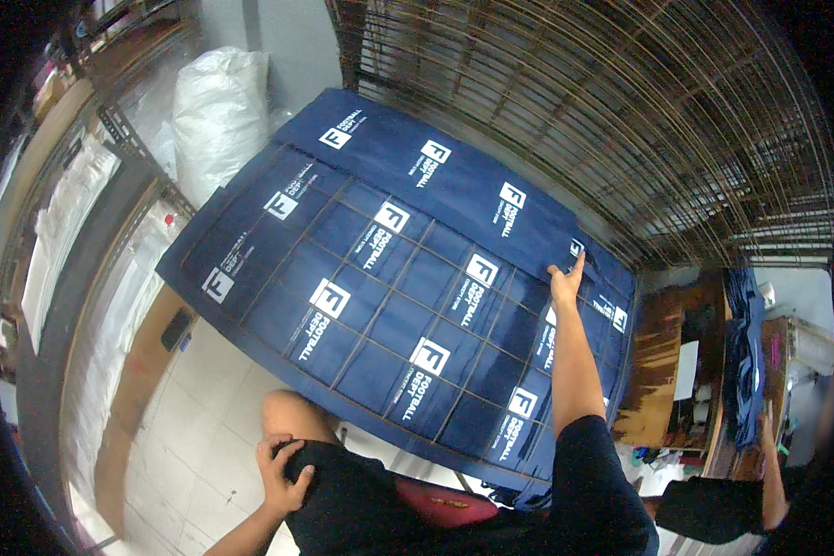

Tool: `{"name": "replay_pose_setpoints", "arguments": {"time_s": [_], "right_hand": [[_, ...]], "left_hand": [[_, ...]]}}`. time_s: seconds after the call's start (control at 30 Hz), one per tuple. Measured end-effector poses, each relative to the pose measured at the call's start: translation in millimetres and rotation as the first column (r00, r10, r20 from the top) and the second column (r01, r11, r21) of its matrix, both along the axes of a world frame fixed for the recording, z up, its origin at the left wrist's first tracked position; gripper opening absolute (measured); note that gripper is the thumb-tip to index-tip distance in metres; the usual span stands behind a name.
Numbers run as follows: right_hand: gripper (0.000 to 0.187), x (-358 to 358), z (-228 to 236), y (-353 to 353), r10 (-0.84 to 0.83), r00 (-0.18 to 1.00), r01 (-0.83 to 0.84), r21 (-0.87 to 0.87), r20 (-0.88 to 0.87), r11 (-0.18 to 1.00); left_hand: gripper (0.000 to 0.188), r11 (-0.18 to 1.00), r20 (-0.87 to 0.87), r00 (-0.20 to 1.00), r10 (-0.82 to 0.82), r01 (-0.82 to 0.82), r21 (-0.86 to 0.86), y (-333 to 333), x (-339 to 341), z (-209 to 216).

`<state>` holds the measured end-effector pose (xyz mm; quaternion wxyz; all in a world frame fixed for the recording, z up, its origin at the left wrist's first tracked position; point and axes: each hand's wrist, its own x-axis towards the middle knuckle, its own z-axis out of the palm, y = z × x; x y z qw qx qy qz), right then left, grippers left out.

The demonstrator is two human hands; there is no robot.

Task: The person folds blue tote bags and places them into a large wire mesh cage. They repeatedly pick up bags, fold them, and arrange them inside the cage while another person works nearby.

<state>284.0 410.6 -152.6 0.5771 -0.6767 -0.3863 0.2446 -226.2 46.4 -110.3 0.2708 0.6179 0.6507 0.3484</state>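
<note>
My right arm reaches out over a wide spread of dark blue printed fabric pieces (pixel 394 310). At their right side, my right hand (pixel 565 281) is on or just above the cloth, thumb and forefinger stretched apart. A rusty wire grid (pixel 347 359) crosses over the nearer fabric, while a top row of blue pieces (pixel 454 171) covers its far part. My left hand (pixel 284 474) rests on my left thigh at the edge of the black shorts, its fingers bent and the thumb held apart.
Many wire racks (pixel 621 111) stand tilted up behind the fabric. At the back left is a stuffed white sack (pixel 221 120), near shelves with white sheets (pixel 65 227). Another person's arm (pixel 771 473) shows at the right, beside hanging blue cloth (pixel 743 361) and a wooden bench (pixel 653 394).
</note>
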Motion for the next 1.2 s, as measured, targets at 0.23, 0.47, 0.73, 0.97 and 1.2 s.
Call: {"name": "replay_pose_setpoints", "arguments": {"time_s": [0.23, 0.47, 0.73, 0.97, 1.2], "right_hand": [[0.081, -8, 3, -2, -0.233, 0.867, 0.273, -0.028, 0.441, 0.962], [0.078, -7, 6, -3, -0.235, 0.856, 0.363, -0.211, 0.46, 0.907], [0.072, -12, 32, -29, -0.193, 0.867, 0.365, -0.324, 0.459, 0.873], [0.038, 11, 128, -165, -0.336, 0.739, 0.247, 0.229, 0.585, 0.942], [0.023, 189, 277, -348, -0.668, -0.06, 0.47, 0.611, 0.742, 0.637]], "left_hand": [[0.041, 1.0, 0.016, 1.0, 0.025, -0.025, -0.003, -5, 2, -3], [0.04, 1.0, 0.03, 0.999, 0.024, -0.023, -0.017, -6, 1, -4], [0.041, 0.999, 0.028, 1.0, 0.004, -0.003, -0.046, -6, 0, -5], [0.042, 1.0, 0.232, 0.973, -0.016, 0.016, 0.004, -12, 12, -7], [0.036, 0.998, 0.187, 0.98, -0.063, 0.063, 0.009, -11, 30, 15]]}}
